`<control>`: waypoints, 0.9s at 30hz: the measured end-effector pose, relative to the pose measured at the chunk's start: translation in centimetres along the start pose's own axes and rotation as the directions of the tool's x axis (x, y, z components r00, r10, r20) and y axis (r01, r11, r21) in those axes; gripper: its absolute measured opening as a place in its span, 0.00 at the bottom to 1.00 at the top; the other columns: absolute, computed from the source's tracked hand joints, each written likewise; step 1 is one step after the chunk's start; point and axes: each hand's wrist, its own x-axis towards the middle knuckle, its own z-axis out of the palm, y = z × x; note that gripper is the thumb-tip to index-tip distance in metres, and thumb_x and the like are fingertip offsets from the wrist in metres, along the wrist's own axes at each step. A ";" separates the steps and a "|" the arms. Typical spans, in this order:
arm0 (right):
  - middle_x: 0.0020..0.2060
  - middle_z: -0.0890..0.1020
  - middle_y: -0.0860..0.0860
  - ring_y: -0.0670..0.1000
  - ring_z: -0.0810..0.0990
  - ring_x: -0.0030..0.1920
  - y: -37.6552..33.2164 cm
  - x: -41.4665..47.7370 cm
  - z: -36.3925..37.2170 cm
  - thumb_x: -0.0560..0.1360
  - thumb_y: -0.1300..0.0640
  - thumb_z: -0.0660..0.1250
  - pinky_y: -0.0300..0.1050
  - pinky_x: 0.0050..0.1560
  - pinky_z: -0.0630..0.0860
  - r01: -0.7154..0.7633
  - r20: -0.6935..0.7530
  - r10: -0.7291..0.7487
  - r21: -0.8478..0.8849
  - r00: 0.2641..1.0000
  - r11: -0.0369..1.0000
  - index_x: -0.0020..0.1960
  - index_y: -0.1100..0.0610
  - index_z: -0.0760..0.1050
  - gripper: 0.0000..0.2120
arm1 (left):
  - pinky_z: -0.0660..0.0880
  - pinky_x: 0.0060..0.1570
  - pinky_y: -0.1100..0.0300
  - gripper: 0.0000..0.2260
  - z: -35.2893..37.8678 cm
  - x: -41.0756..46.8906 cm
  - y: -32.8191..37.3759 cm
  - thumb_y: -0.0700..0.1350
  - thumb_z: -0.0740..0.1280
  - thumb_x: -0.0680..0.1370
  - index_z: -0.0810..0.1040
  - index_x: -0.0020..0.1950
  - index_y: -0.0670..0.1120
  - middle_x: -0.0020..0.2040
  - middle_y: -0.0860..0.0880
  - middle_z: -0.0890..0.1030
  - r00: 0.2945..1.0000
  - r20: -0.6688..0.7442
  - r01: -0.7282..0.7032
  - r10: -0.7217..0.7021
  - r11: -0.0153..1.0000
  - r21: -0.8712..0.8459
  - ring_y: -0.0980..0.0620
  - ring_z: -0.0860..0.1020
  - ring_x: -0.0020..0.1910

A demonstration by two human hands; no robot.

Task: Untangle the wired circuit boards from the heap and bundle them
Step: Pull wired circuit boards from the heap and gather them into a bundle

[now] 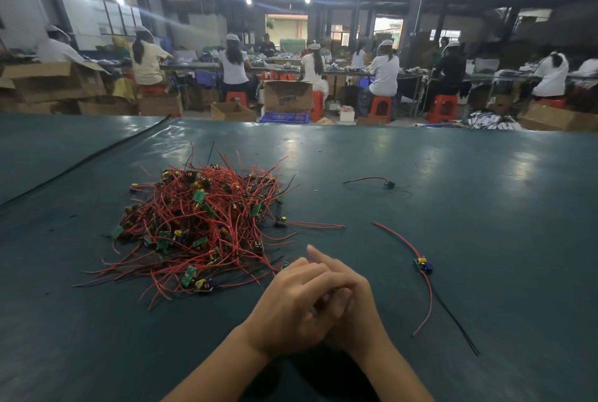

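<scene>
A heap of small green circuit boards with red and black wires lies on the dark green table, left of centre. My left hand and my right hand are clasped together in front of the heap's right edge. The left hand's fingers curl over the right hand, and one finger sticks out toward the heap. I see nothing held between them; the palms are hidden. One separate board with a red and a black wire lies to the right of my hands. Another separate board lies farther back.
The dark green table stretches wide to the right and back. Beyond its far edge, people sit on red stools at work benches, among cardboard boxes and a blue crate.
</scene>
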 end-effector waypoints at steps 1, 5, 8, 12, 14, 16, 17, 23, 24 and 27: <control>0.47 0.84 0.48 0.42 0.82 0.53 0.0 0.0 -0.1 0.73 0.64 0.64 0.37 0.53 0.78 0.025 -0.019 -0.024 0.035 1.000 0.999 0.54 0.50 0.78 0.14 | 0.72 0.39 0.55 0.09 0.0 0.0 0.0 0.42 0.63 0.79 0.82 0.53 0.41 0.43 0.50 0.82 1.000 -0.005 0.004 -0.004 1.000 -0.021 0.51 0.77 0.39; 0.37 0.82 0.47 0.45 0.82 0.39 -0.1 0.1 0.0 0.69 0.53 0.70 0.43 0.40 0.78 0.064 -0.170 -0.065 -0.009 0.983 0.998 0.42 0.45 0.81 0.03 | 0.75 0.43 0.58 0.12 0.3 -0.4 -0.1 0.44 0.65 0.78 0.75 0.61 0.45 0.56 0.50 0.78 0.998 -0.041 0.036 -0.044 0.984 -0.173 0.51 0.79 0.45; 0.32 0.84 0.48 0.43 0.80 0.33 0.1 0.7 -0.4 0.75 0.58 0.72 0.39 0.37 0.76 -0.041 -0.373 0.027 -0.031 0.927 0.999 0.40 0.48 0.81 0.07 | 0.72 0.32 0.58 0.07 0.5 -0.6 -0.5 0.50 0.65 0.78 0.72 0.53 0.49 0.48 0.52 0.74 0.956 -0.102 0.243 -0.274 0.939 -0.244 0.53 0.73 0.32; 0.31 0.84 0.52 0.46 0.80 0.31 -0.3 1.3 -1.0 0.76 0.59 0.70 0.37 0.33 0.76 -0.104 -0.548 0.181 0.169 0.817 0.980 0.37 0.53 0.83 0.10 | 0.68 0.29 0.63 0.22 0.7 -0.8 -1.1 0.57 0.57 0.81 0.77 0.34 0.46 0.30 0.50 0.78 0.856 0.013 0.479 -0.517 0.784 -0.396 0.55 0.74 0.26; 0.33 0.85 0.52 0.47 0.83 0.33 -0.5 1.4 -1.0 0.76 0.59 0.70 0.36 0.33 0.77 -0.100 -0.592 0.242 0.263 0.769 0.960 0.39 0.56 0.83 0.08 | 0.70 0.27 0.62 0.29 0.7 -0.7 -1.1 0.60 0.53 0.82 0.81 0.35 0.42 0.32 0.45 0.82 0.756 0.175 0.615 -0.630 0.593 -0.519 0.49 0.77 0.26; 0.34 0.86 0.52 0.47 0.84 0.34 -0.7 1.5 -0.9 0.76 0.59 0.70 0.35 0.32 0.77 -0.095 -0.617 0.310 0.356 0.723 0.930 0.40 0.57 0.82 0.07 | 0.72 0.27 0.61 0.32 0.8 -0.4 -1.1 0.61 0.50 0.81 0.83 0.41 0.39 0.39 0.42 0.85 0.642 0.343 0.724 -0.686 0.395 -0.565 0.44 0.80 0.31; 0.35 0.86 0.52 0.47 0.84 0.34 -0.9 1.5 -0.8 0.76 0.59 0.70 0.35 0.31 0.77 -0.101 -0.621 0.351 0.401 0.701 0.911 0.39 0.57 0.82 0.07 | 0.73 0.27 0.60 0.32 0.9 -0.2 -1.2 0.61 0.50 0.79 0.83 0.45 0.38 0.43 0.42 0.85 0.591 0.398 0.760 -0.701 0.319 -0.567 0.43 0.80 0.33; 0.34 0.86 0.50 0.44 0.83 0.33 -1.9 1.5 -0.8 0.76 0.58 0.70 0.34 0.29 0.76 -0.085 -0.590 0.514 0.602 0.622 0.794 0.41 0.57 0.82 0.06 | 0.74 0.26 0.63 0.22 1.2 0.9 -1.3 0.58 0.61 0.76 0.79 0.53 0.40 0.49 0.43 0.85 0.322 0.510 0.721 -0.798 -0.142 -0.678 0.50 0.82 0.33; 0.34 0.86 0.50 0.44 0.83 0.33 -1.9 1.5 -0.8 0.76 0.58 0.70 0.34 0.29 0.76 -0.091 -0.564 0.539 0.633 0.626 0.769 0.42 0.56 0.82 0.05 | 0.74 0.26 0.64 0.18 1.0 1.0 -1.3 0.56 0.63 0.76 0.79 0.51 0.41 0.49 0.43 0.85 0.299 0.535 0.678 -0.790 -0.219 -0.702 0.51 0.82 0.33; 0.35 0.86 0.49 0.42 0.83 0.33 -1.9 1.5 -1.0 0.77 0.57 0.69 0.33 0.28 0.76 -0.113 -0.514 0.587 0.685 0.625 0.719 0.43 0.56 0.81 0.05 | 0.74 0.27 0.65 0.13 0.9 0.9 -1.2 0.50 0.70 0.71 0.81 0.49 0.42 0.44 0.44 0.85 0.327 0.507 0.613 -0.798 -0.229 -0.756 0.53 0.81 0.32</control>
